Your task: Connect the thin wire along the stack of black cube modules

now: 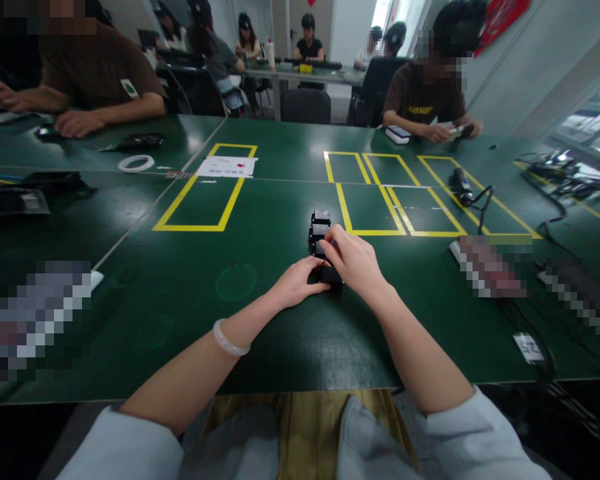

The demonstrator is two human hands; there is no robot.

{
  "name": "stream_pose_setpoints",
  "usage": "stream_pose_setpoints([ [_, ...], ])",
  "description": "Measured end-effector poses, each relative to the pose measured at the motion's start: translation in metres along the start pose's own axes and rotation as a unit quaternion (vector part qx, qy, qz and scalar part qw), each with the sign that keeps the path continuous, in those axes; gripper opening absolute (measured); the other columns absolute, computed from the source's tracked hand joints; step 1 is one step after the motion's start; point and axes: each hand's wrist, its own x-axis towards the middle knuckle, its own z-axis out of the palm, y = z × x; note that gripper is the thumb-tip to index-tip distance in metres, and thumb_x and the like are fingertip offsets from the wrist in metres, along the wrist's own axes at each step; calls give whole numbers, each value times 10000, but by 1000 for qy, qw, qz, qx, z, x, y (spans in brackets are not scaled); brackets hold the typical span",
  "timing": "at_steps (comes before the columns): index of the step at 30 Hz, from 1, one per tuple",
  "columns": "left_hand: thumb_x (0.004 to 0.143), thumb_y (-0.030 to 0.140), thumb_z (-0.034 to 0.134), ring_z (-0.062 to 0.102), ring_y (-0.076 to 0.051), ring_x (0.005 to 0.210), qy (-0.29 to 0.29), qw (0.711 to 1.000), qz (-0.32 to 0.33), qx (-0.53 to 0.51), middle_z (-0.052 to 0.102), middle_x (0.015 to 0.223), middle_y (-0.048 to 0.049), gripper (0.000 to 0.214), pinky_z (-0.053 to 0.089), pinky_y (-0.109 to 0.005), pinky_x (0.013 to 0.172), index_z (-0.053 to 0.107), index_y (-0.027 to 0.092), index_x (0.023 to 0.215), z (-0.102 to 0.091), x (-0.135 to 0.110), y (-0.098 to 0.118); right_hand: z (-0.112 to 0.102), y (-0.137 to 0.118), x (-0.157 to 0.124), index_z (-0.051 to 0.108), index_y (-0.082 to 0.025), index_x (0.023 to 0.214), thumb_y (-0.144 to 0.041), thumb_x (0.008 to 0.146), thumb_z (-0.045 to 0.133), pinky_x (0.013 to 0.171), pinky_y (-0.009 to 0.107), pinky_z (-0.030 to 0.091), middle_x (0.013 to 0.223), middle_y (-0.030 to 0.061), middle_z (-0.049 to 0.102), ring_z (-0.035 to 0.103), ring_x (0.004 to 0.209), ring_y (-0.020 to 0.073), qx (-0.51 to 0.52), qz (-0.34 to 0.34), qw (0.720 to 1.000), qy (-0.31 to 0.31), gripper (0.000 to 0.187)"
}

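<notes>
A short row of small black box-like parts (pixel 320 227) lies on the green table (pixel 260 333), running away from me. My left hand (pixel 295 283) has its fingers curled around the near end of the row, gripping a black part. My right hand (pixel 355 261) comes in from the right and pinches a black part in the middle of the row with fingertips pressed together. A pale bangle (pixel 229 340) sits on my left wrist.
Yellow tape rectangles (pixel 205 193) mark the table ahead. A white tape ring (pixel 136 163) and a paper sheet (pixel 226 166) lie far left. A black tool with cable (pixel 463 185) lies right. Other people sit across the table and at a far table.
</notes>
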Motion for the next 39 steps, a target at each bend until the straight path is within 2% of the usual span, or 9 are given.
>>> stream_pose_setpoints([
  [7,769,338,695,600,-248,1042,4,1000,2,6,630,1122,-66,382,470,-371,913,588,188,1104,-1,0,2,1,2,1,475,-202,1017,-315,943,330,607,243,343,779,15,619,564,649,139,-1,25,1000,-7,198],
  [11,766,340,699,598,-248,1044,5,1000,3,14,630,1116,-67,380,470,-368,910,591,186,1097,0,0,1,0,1,0,486,-199,990,-303,945,325,625,243,349,790,22,624,568,671,137,-5,12,1000,-3,197],
  [17,764,323,699,595,-253,1055,8,1000,3,8,627,1133,-73,377,461,-380,931,591,187,1098,1,0,1,-1,1,0,499,-211,900,-383,962,310,644,245,353,815,28,639,579,714,143,-5,-10,1000,11,264],
  [22,764,335,703,603,-247,1030,7,1000,4,11,633,1108,-66,378,470,-370,906,592,188,1094,0,0,2,-1,0,1,495,-201,968,-297,956,301,633,248,351,824,32,641,582,694,144,-5,12,1000,6,217],
  [26,771,336,694,597,-250,1039,5,1000,3,11,628,1118,-70,376,468,-376,910,592,190,1102,0,0,2,-3,-1,1,495,-200,957,-275,946,310,635,249,351,827,31,638,574,686,141,-3,2,1000,1,200],
  [32,772,328,695,590,-251,1061,5,1000,7,2,624,1140,-75,388,459,-384,931,589,187,1117,0,0,1,-3,0,0,492,-217,874,-381,952,359,628,242,344,805,13,631,566,694,135,1,-17,1000,9,225],
  [39,768,326,699,597,-243,1042,3,1000,2,6,628,1122,-66,385,465,-363,915,587,186,1109,-1,0,2,-2,0,1,490,-197,990,-282,944,330,616,243,344,797,24,626,574,677,140,-2,18,1000,-7,187],
])
